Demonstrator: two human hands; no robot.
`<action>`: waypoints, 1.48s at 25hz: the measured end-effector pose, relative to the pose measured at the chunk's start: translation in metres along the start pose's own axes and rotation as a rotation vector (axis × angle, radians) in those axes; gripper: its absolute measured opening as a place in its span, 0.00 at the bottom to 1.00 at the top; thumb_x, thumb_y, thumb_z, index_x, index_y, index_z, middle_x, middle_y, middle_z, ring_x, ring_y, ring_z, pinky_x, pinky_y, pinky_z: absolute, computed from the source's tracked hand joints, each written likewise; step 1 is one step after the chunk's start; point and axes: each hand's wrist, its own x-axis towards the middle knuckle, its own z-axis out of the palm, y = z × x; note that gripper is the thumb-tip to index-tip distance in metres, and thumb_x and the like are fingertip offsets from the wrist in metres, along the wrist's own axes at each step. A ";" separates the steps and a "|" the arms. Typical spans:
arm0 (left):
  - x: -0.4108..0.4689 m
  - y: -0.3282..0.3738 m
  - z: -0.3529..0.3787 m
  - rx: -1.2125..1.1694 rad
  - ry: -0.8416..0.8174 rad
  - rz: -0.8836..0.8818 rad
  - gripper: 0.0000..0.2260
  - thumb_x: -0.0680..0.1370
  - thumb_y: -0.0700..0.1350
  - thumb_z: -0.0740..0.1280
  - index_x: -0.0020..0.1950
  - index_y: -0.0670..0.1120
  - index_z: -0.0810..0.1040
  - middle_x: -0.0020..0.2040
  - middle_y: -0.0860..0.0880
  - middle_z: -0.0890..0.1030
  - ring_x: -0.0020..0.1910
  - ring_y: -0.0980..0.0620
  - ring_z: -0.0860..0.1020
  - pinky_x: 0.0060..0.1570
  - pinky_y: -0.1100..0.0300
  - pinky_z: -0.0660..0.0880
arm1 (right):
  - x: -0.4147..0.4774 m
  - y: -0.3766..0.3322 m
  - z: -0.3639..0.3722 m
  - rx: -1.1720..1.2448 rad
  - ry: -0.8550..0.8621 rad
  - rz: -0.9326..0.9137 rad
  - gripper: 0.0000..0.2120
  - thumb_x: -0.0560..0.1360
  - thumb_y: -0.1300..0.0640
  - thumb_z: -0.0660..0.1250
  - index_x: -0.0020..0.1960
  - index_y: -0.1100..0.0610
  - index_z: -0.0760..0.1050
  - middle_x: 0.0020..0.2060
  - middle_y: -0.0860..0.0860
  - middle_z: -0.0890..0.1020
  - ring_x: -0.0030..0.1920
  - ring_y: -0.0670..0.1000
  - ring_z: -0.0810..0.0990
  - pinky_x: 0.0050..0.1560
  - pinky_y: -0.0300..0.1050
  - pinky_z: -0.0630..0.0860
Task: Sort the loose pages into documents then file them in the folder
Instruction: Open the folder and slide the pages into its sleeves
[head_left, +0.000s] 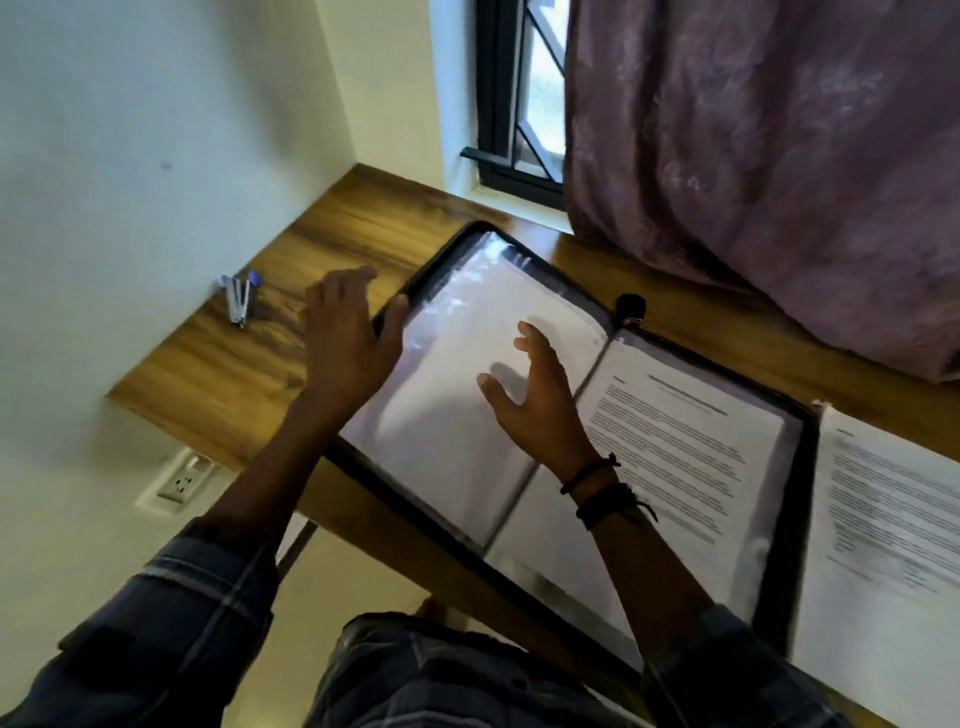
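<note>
Open zip folder (804, 493) lying flat on the wooden bench (218, 374). A stack of loose pages (883, 519) lies just beside its right edge, and a printed page (685, 457) sits in its right-hand sleeve. The right hand (540, 395) is spread over the blank left-hand sleeve, grasping nothing; whether it touches is unclear. The left hand (348, 332), blurred and fingers extended, is released at the folder's left rim. Farther back are a stapler (240, 299) by the wall and a curtain (779, 156).
</note>
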 end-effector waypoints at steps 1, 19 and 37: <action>0.010 -0.027 -0.004 0.007 0.019 -0.111 0.22 0.79 0.55 0.63 0.62 0.38 0.74 0.59 0.38 0.76 0.61 0.36 0.73 0.61 0.48 0.65 | 0.005 -0.005 0.013 -0.004 0.019 -0.002 0.35 0.75 0.55 0.71 0.76 0.60 0.58 0.71 0.57 0.69 0.70 0.55 0.67 0.69 0.46 0.63; 0.079 -0.056 -0.031 -0.462 -0.232 -0.399 0.16 0.78 0.49 0.65 0.57 0.37 0.70 0.43 0.46 0.80 0.36 0.60 0.79 0.43 0.62 0.71 | -0.002 0.011 0.010 -0.077 0.424 0.187 0.35 0.74 0.54 0.73 0.75 0.60 0.60 0.72 0.54 0.68 0.73 0.51 0.65 0.73 0.46 0.62; -0.186 0.363 0.095 -0.725 -1.011 -0.066 0.13 0.78 0.45 0.70 0.61 0.46 0.74 0.57 0.48 0.81 0.55 0.48 0.79 0.56 0.55 0.75 | -0.332 0.225 -0.424 -0.462 0.859 1.015 0.43 0.59 0.33 0.72 0.61 0.65 0.77 0.57 0.64 0.81 0.58 0.63 0.79 0.60 0.56 0.75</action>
